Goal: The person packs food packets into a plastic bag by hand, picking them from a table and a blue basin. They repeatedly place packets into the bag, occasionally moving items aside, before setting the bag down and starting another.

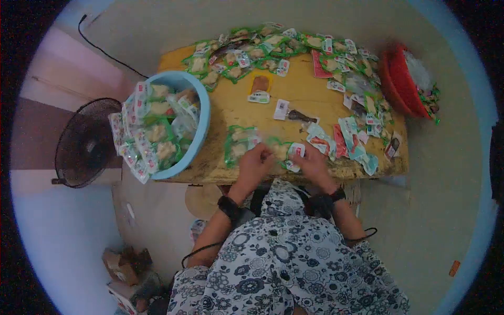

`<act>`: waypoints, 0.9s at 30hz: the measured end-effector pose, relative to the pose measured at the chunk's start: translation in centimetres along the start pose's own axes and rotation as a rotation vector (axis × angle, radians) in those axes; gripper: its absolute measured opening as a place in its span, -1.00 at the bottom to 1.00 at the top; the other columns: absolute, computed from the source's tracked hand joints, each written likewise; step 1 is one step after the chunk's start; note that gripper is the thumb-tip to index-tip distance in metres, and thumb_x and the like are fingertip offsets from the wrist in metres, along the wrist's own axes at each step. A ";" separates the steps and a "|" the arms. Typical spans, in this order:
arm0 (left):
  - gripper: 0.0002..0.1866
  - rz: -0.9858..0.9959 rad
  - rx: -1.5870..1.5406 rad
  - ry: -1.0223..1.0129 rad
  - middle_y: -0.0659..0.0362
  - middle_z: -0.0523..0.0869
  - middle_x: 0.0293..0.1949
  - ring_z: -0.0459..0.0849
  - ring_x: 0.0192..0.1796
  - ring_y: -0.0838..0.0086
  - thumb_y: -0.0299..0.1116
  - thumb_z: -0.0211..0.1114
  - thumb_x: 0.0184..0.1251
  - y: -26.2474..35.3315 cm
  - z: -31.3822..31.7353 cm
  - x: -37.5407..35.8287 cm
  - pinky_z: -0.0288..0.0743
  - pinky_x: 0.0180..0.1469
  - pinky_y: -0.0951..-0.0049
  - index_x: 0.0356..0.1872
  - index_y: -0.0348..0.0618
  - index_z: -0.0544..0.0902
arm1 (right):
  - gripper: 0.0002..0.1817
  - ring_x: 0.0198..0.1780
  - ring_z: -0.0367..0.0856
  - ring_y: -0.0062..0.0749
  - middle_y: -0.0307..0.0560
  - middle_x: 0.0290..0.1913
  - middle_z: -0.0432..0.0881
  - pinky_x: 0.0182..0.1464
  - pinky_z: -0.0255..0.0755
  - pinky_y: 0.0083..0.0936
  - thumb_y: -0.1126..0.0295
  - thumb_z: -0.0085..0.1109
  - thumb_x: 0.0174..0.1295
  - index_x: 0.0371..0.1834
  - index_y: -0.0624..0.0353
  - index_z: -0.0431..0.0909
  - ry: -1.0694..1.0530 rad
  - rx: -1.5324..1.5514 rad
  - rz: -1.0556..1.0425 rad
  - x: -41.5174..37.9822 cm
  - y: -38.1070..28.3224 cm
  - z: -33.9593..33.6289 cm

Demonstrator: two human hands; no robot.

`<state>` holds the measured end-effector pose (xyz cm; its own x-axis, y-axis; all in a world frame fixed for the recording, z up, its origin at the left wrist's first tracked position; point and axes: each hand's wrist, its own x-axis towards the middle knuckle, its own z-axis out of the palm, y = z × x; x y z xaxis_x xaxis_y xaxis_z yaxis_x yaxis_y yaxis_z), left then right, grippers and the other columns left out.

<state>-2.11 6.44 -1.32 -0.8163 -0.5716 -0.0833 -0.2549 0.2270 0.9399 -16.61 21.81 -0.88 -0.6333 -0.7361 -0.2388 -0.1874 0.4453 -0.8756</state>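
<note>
At the near edge of the table, a green-edged clear food packet [280, 153] with pale contents and a white label lies between my two hands. My right hand [316, 167] is closed on the packet's label end, thumb by the red print. My left hand [255, 165] has its fingers pinched at the packet's left end, somewhat smeared by motion; exactly what they grip there is hard to see. Just left of that hand rests another green-edged packet [238, 148], flat on the wood. A dark-filled packet [302, 116] with a white label lies beyond my hands.
A blue basin [203, 113] heaped with packets stands at left beside a black fan [86, 142]. Many green packets [265, 50] line the table's [226, 100] back and right. A yellow-edged packet [260, 85] lies mid-table. A red basket [396, 79] is at right.
</note>
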 end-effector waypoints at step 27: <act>-0.78 0.028 -0.016 -0.162 0.04 0.70 -0.35 0.70 -0.26 0.26 -0.28 0.28 0.30 0.2 -0.1 0.4 0.56 -0.17 0.26 -0.15 -0.18 0.64 | -0.68 -0.39 0.45 -0.58 -0.30 -0.36 0.56 -0.37 0.41 -0.54 0.13 0.17 0.33 -0.25 0.21 0.59 -0.152 0.262 -0.106 9.5 5.8 8.4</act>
<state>-2.43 6.18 -1.10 -0.8961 -0.4305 -0.1080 -0.2235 0.2274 0.9478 -17.37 13.15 -11.75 -0.4978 -0.8478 -0.1829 -0.0342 0.2299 -0.9726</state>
